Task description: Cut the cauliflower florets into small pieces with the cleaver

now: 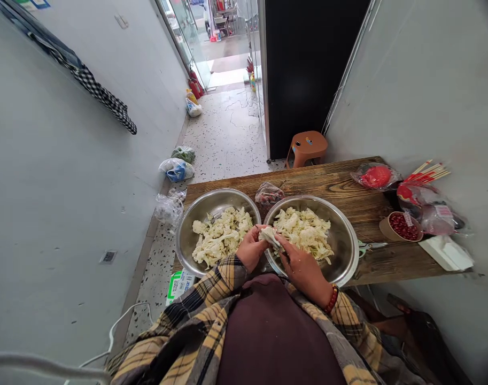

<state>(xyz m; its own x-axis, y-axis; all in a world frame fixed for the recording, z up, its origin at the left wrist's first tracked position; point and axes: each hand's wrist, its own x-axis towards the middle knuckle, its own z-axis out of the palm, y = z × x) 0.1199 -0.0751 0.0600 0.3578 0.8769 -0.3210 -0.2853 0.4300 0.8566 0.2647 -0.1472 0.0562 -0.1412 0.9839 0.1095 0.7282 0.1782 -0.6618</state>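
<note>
Between the two steel bowls, my left hand point(252, 249) and my right hand point(304, 268) meet on a pale cauliflower piece point(269, 236). The fingers of both hands are closed around it. Part of the piece is hidden by my fingers. The left steel bowl point(184, 235) holds a heap of cauliflower florets point(222, 235). More cut florets point(306, 232) lie in the right steel bowl point(350, 243), whose near left rim is partly behind my hands.
Both bowls stand on a wooden table point(335, 184). Scissors point(372, 245) lie beside the right bowl. Farther right are a paper bowl of red beans point(404, 226), skewers point(430, 172) and tissues point(448, 254). Behind the bowls is a plastic bag point(269, 193); an orange stool point(308, 145) stands beyond the table.
</note>
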